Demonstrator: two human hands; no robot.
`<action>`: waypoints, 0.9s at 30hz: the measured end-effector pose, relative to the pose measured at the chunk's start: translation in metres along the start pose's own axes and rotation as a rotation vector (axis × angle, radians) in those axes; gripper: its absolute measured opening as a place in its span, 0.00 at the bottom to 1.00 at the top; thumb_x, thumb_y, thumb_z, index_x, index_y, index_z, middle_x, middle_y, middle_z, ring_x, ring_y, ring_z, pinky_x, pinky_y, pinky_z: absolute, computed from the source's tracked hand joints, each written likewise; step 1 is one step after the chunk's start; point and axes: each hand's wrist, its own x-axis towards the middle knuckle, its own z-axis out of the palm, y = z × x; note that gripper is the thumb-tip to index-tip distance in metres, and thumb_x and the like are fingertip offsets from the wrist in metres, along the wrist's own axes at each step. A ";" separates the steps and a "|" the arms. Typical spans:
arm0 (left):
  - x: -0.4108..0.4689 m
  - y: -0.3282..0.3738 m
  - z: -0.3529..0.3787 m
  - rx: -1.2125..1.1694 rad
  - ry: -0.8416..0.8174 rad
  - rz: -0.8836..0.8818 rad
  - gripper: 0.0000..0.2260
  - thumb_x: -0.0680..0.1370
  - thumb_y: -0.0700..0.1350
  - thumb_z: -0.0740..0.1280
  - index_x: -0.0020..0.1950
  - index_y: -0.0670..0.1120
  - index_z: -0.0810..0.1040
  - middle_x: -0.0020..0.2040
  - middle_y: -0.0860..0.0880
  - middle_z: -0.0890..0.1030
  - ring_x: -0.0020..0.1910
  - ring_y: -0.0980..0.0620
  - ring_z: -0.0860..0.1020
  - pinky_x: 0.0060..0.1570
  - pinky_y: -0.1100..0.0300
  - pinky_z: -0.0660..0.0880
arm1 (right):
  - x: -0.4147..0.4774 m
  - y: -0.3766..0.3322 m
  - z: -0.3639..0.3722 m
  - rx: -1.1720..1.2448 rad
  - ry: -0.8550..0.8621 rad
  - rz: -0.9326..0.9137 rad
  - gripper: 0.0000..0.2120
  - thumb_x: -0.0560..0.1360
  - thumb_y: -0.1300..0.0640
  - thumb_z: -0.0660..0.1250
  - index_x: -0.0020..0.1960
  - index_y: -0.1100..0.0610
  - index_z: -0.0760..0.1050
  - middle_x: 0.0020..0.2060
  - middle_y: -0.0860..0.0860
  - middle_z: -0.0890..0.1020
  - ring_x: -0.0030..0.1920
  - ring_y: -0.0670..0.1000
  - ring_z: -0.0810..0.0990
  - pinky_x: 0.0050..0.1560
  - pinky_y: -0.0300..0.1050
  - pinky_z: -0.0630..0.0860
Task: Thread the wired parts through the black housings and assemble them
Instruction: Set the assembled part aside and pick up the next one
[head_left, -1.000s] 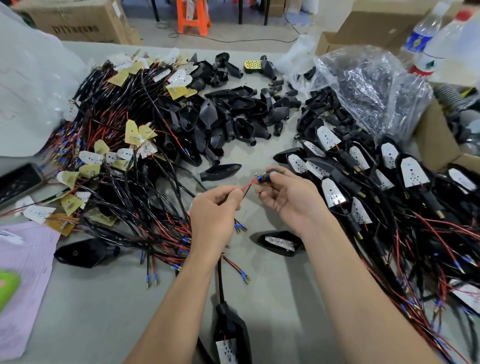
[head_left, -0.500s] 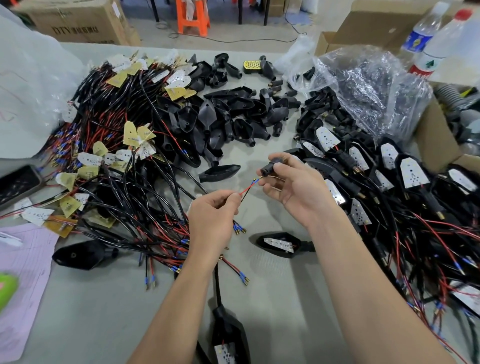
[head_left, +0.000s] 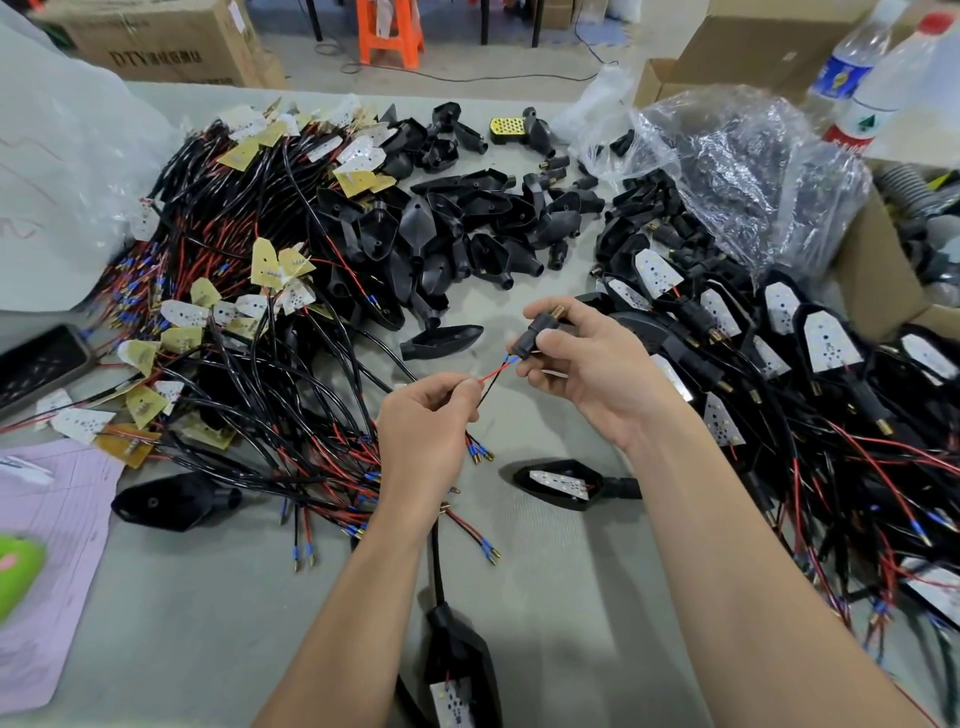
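The left hand (head_left: 426, 421) is closed in a pinch on a red and a black wire (head_left: 491, 375), with the thumb and forefinger pressed together just above the table (head_left: 545, 597). The right hand (head_left: 587, 364) grips a small black housing (head_left: 537, 335) between thumb and fingers; the blue wire tips touch its lower end. Behind lies a pile of empty black housings (head_left: 467, 228), at the left a heap of wired parts (head_left: 249, 312), at the right the assembled units (head_left: 810, 343).
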 end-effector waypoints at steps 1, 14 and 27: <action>-0.001 0.001 0.000 0.007 0.001 0.005 0.07 0.76 0.49 0.72 0.40 0.60 0.86 0.32 0.54 0.83 0.29 0.58 0.74 0.29 0.66 0.70 | -0.001 0.001 0.000 -0.018 0.005 -0.006 0.13 0.81 0.69 0.60 0.57 0.56 0.78 0.47 0.60 0.85 0.38 0.53 0.83 0.43 0.44 0.79; -0.018 0.012 0.007 -0.007 0.039 0.085 0.11 0.77 0.48 0.72 0.39 0.63 0.85 0.34 0.57 0.85 0.37 0.62 0.84 0.40 0.68 0.76 | -0.012 0.000 0.001 0.006 -0.039 0.007 0.13 0.81 0.70 0.60 0.58 0.58 0.77 0.47 0.60 0.85 0.39 0.52 0.81 0.43 0.43 0.78; -0.021 0.000 0.004 0.159 -0.071 0.009 0.05 0.71 0.53 0.75 0.44 0.65 0.85 0.42 0.67 0.84 0.42 0.68 0.81 0.40 0.75 0.72 | -0.007 0.006 0.001 0.133 0.095 0.006 0.08 0.81 0.70 0.60 0.56 0.61 0.73 0.44 0.58 0.86 0.36 0.51 0.81 0.38 0.40 0.79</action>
